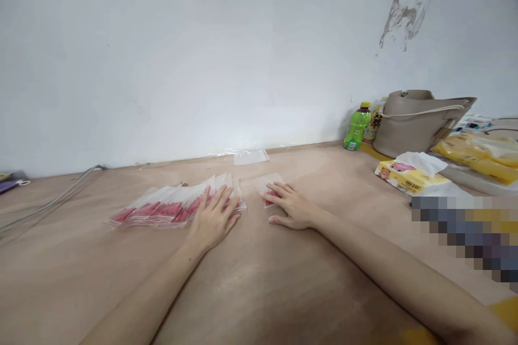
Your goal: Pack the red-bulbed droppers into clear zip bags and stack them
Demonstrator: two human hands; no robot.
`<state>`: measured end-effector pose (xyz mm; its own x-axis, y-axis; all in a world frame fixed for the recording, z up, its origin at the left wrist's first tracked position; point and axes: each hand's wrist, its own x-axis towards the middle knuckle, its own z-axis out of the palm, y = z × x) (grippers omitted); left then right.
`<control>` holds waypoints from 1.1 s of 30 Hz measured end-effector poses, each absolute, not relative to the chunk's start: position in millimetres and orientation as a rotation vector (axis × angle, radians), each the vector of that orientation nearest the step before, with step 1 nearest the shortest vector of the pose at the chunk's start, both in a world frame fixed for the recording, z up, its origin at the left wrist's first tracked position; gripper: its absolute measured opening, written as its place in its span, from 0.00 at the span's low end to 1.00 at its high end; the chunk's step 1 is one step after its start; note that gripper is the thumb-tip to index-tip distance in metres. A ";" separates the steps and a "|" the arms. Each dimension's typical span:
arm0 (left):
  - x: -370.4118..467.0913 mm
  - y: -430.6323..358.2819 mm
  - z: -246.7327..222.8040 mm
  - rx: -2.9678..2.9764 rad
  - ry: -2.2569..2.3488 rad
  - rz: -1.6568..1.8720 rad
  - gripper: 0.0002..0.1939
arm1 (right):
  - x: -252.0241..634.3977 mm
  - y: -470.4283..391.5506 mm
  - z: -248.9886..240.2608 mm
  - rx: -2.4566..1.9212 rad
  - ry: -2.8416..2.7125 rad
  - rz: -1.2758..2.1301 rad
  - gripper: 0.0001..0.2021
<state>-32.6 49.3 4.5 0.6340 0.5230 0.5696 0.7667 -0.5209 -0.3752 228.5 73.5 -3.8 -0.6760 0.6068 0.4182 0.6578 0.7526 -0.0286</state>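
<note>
Several clear zip bags [162,208] with red contents lie in an overlapping row on the brown table [251,280]. My left hand [214,218] rests on the right end of that row, its fingers spread. To the right, a single zip bag [267,180] with something red inside lies apart from the row. My right hand [293,207] lies over this bag with the fingers stretched out, covering part of it. What the red contents are, I cannot make out. Farther back, near the wall, is a flat whitish zip bag [250,158].
On the right stand a green bottle [358,126], a beige handbag [415,126] and a yellow tissue box [408,177]. Yellow packages [481,153] lie beyond them. A grey cable [60,196] runs along the left side. A white wall [182,53] bounds the table's back edge.
</note>
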 end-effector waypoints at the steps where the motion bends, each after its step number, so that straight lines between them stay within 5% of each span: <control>1: -31.5 51.2 4.4 -2.271 -0.972 -0.510 0.15 | 226.9 75.0 -6.0 -0.994 -2.566 -0.123 0.30; 11: 3.6 79.2 0.7 -2.487 -0.786 -0.521 0.11 | 301.6 93.4 -17.6 -1.466 -2.292 -0.105 0.30; 16: 49.5 87.6 -9.9 -2.562 -0.813 -0.662 0.09 | 285.2 83.3 -14.6 -1.215 -2.255 -0.283 0.25; 22: 42.0 73.3 -13.9 -2.576 -0.977 -0.885 0.24 | 256.3 82.1 -17.6 -0.939 -2.309 -0.379 0.13; 28: 13.1 70.0 -19.5 -2.602 -0.991 -0.929 0.11 | 250.7 88.8 -22.6 -0.866 -2.302 -0.366 0.10; 33: 14.5 75.0 -16.8 -2.597 -0.924 -0.861 0.11 | 249.5 88.9 -24.5 -0.893 -2.289 -0.447 0.11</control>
<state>14.5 75.0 -16.8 0.6237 0.4913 0.6080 0.6408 -0.7668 -0.0378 249.5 88.9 -24.5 -0.5697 0.4821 0.6656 0.6971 0.7124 0.0807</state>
